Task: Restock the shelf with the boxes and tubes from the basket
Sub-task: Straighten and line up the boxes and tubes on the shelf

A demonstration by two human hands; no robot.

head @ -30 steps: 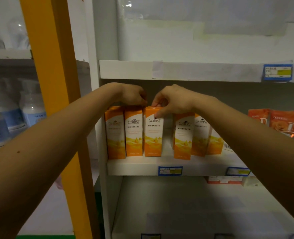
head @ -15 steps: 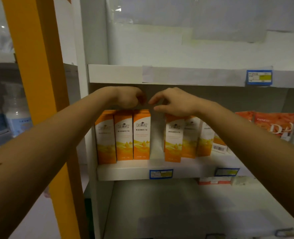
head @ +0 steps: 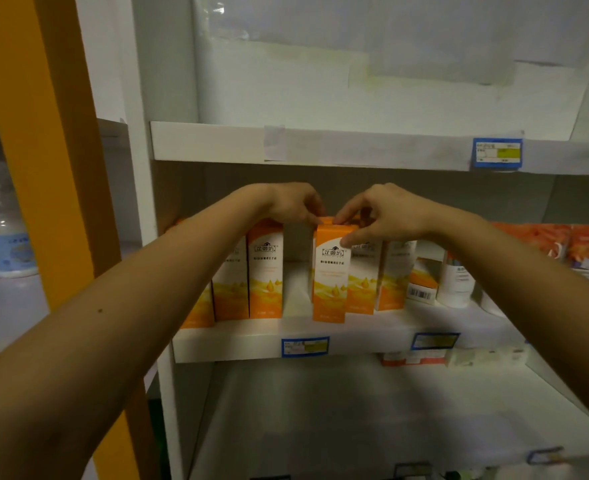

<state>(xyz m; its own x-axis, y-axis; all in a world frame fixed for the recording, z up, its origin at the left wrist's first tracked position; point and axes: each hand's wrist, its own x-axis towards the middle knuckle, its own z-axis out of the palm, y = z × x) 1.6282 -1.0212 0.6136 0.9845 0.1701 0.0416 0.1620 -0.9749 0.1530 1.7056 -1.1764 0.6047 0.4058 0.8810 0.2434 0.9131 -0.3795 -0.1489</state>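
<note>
Several tall orange and white boxes stand in a row on the white middle shelf [head: 237, 344]. My right hand [head: 379, 216] grips the top of one orange box [head: 331, 282], which stands at the shelf's front edge, ahead of its neighbours. My left hand [head: 293, 206] touches the same box's top left corner with its fingertips, just right of another orange box [head: 265, 271]. A gap lies between these two boxes. The basket is out of view.
A white tube [head: 455, 282] and a lying small box [head: 423, 285] sit right of the row, with orange pouches [head: 563, 244] beyond. An orange post [head: 44, 168] stands at left, bottles [head: 6, 244] behind it. The lower shelf [head: 390, 410] holds small boxes at the back.
Both hands dropped from above the row onto the box right of the gap, which now stands further forward. My view has shifted to the left and down.
</note>
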